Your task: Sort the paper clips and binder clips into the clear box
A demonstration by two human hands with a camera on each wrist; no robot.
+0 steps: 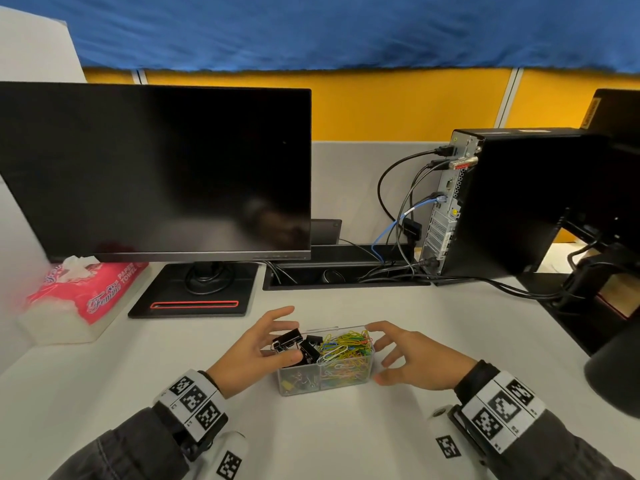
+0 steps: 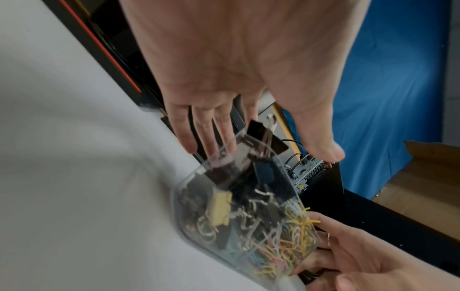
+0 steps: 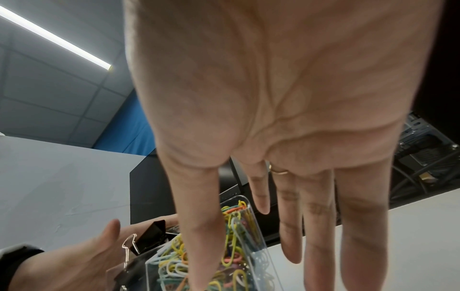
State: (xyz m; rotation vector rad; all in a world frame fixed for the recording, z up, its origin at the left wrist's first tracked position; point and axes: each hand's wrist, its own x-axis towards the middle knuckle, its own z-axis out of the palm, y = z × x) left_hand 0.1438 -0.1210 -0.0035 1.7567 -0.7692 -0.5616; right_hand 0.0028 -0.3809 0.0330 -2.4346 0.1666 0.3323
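A clear box [image 1: 346, 384] with two compartments stands on the white desk near me. Black binder clips [image 1: 298, 344] heap over the rim of its left compartment. Coloured paper clips [image 1: 346, 348] fill the right one. My left hand [image 1: 266, 344] hovers at the box's left side, fingers spread, thumb by the binder clips, holding nothing. My right hand [image 1: 391, 355] hovers at the right side, fingers straight and spread. In the left wrist view the box [image 2: 189, 232] is blurred below my left hand [image 2: 248, 141]. The right wrist view shows my right hand [image 3: 248, 246] over the paper clips [image 3: 236, 232].
A dark monitor [image 1: 156, 171] on a black stand [image 1: 194, 292] sits behind the box. A pink paper-towel pack [image 1: 86, 289] lies at the left. A black computer tower [image 1: 502, 202] with cables stands at the back right, with a cable trough [image 1: 346, 268] between.
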